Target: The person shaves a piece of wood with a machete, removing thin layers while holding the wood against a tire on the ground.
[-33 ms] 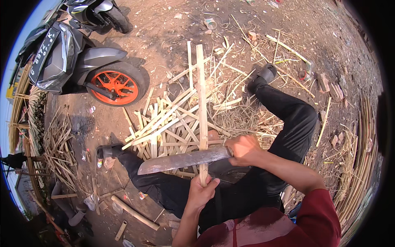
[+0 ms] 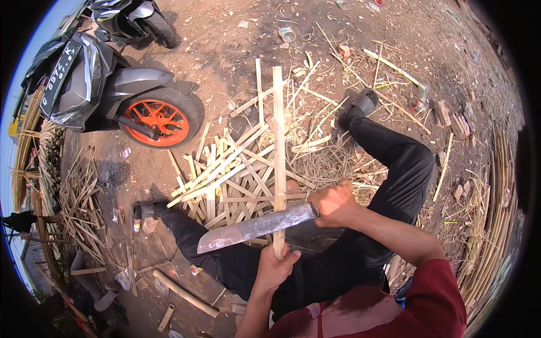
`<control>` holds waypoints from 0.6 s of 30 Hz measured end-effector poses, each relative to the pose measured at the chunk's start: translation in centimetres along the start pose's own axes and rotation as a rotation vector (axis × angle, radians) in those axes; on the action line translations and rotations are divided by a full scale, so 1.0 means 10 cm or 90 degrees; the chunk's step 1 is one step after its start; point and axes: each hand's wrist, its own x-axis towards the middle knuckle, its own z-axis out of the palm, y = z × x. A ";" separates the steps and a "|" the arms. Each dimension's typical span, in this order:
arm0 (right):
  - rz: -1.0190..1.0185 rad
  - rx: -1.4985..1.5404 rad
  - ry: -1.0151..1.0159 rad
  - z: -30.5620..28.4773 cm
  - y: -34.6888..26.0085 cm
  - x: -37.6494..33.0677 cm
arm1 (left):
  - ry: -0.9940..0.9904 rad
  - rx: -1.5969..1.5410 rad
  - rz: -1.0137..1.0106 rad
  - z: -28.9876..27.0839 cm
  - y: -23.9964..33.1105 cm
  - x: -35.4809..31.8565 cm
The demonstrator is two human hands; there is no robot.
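Note:
A long pale bamboo strip (image 2: 279,135) stands out away from me, its near end closed in my left hand (image 2: 277,267). My right hand (image 2: 336,205) is wrapped round the handle of a machete (image 2: 256,228), hiding most of that handle. The broad, worn grey blade lies across the strip just beyond my left fingers, its tip pointing left and toward me. Whether its edge bites into the strip, I cannot tell. Beyond the blade, between my spread legs, many split bamboo strips (image 2: 225,174) lie in a loose crossed heap.
Two motorbikes stand at the upper left, the nearer with an orange front wheel (image 2: 155,121). Fine shavings (image 2: 332,160) lie right of the heap. Bamboo poles (image 2: 496,214) line the right side. Short bamboo tubes (image 2: 183,292) and more strips (image 2: 81,194) lie at left.
The machete's tip has dropped toward me and shifted slightly right, so the blade slants more. The strip's far end has moved slightly right and nearer. Both hands keep their grip.

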 end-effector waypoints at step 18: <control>-0.097 0.203 0.084 0.00 -0.25 -0.26 | -0.232 -0.555 -0.089 -0.05 0.01 0.32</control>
